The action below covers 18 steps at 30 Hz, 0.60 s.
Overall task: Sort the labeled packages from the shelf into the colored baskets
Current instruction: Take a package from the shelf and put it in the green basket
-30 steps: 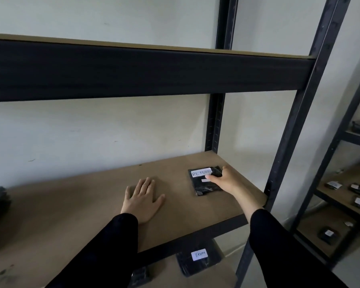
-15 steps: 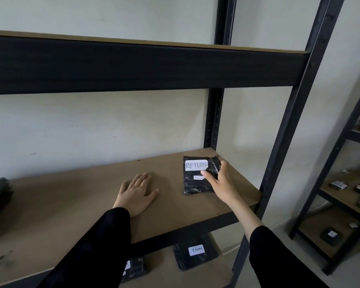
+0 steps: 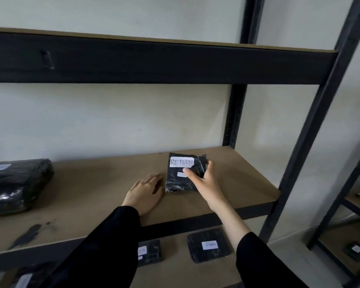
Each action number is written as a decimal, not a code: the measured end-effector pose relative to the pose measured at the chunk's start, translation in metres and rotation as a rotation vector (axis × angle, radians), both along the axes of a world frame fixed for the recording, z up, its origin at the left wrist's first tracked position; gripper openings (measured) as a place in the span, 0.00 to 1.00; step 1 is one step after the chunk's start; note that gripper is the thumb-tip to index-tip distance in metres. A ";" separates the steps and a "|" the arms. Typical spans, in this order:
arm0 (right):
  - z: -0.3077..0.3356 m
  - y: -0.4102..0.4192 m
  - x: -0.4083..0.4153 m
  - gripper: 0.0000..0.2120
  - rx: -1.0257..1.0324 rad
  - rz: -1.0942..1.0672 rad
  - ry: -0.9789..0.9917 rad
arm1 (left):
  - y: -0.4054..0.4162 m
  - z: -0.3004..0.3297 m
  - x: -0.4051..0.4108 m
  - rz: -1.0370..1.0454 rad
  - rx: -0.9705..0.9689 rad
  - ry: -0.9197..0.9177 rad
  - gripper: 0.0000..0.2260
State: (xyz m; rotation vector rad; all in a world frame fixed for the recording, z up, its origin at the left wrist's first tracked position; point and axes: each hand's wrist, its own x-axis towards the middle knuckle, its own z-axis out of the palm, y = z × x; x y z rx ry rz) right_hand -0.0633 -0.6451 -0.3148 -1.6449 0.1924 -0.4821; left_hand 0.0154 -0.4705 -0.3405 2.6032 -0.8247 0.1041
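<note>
Tilting up off the shelf board (image 3: pixel 247 179) since a second ago, the RETURN package (image 3: pixel 185 175) is rising near the right back corner, pinched by the right hand (image 3: pixel 204 181); the left hand (image 3: pixel 143 194) is resting flat, fingers relaxed. Picking is under way; carrying it to the matching basket probably follows.

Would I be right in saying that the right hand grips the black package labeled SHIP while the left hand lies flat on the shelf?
Not quite: in the head view the black package held by the right hand reads RETURN, not SHIP. The left hand does lie flat on the shelf.
</note>
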 end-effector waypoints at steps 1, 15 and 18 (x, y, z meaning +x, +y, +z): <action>0.001 0.014 0.003 0.23 0.032 0.041 0.002 | 0.011 0.001 -0.006 -0.003 0.007 0.000 0.22; 0.014 0.308 -0.036 0.24 0.213 0.500 0.015 | 0.346 0.016 -0.137 0.457 -0.117 -0.178 0.23; 0.008 0.375 -0.056 0.27 0.196 0.578 0.023 | 0.423 0.017 -0.171 0.594 -0.102 -0.171 0.17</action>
